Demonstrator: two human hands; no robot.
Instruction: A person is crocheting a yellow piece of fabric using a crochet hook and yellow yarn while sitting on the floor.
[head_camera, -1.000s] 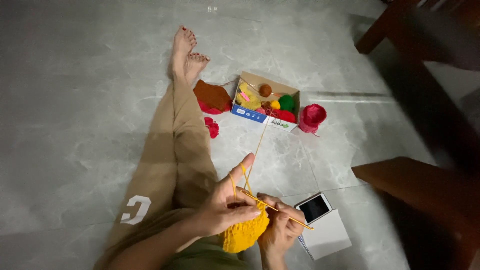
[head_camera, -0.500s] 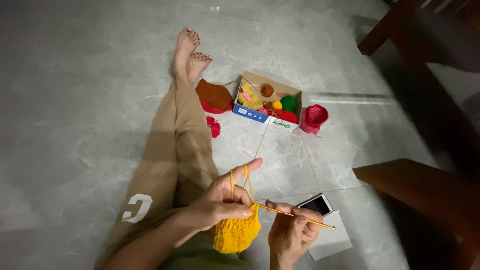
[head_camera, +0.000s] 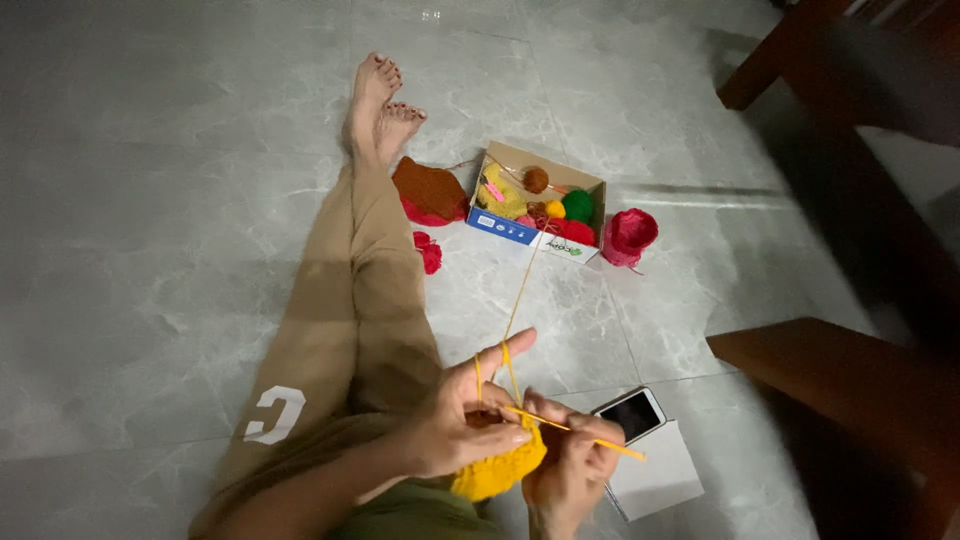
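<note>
Fingers of left hand (head_camera: 455, 425) pinch one yellow crochet piece (head_camera: 497, 470); right hand (head_camera: 570, 470) pinches one hook (head_camera: 575, 430).

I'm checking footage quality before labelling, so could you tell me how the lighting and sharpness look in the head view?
Head view: dim overall, and dark wooden furniture at right sinks into shadow; a small glare spot on the tiled floor at top; left hand, right hand and yellow crochet piece are readable but slightly soft; the box of yarn balls is clear.
</note>
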